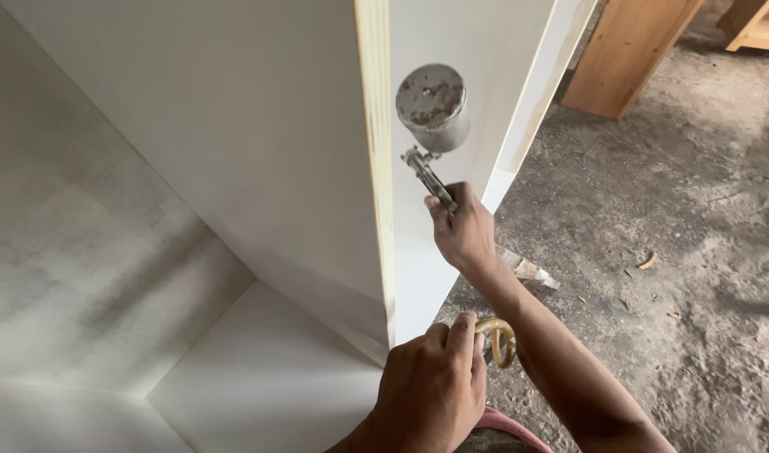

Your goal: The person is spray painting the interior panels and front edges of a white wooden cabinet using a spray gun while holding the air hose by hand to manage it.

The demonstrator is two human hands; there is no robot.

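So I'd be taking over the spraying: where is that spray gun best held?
By its handle below the metal cup, coming from underneath, as the right hand does. The spray gun is upright with the heavy cup on top, and the white panel blocks its left side.

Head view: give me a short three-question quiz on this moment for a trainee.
1. True or false: the right hand holds a spray gun with a metal cup on top.
2. Which side of the white panel's bare wood edge is the spray gun on? A) the closed-in white side B) the side open to the dirt floor
3. Fill in: the left hand is closed on a yellowish ____.

Key:
1. True.
2. B.
3. Hose; it loops out below the fingers, and where it leads cannot be seen.
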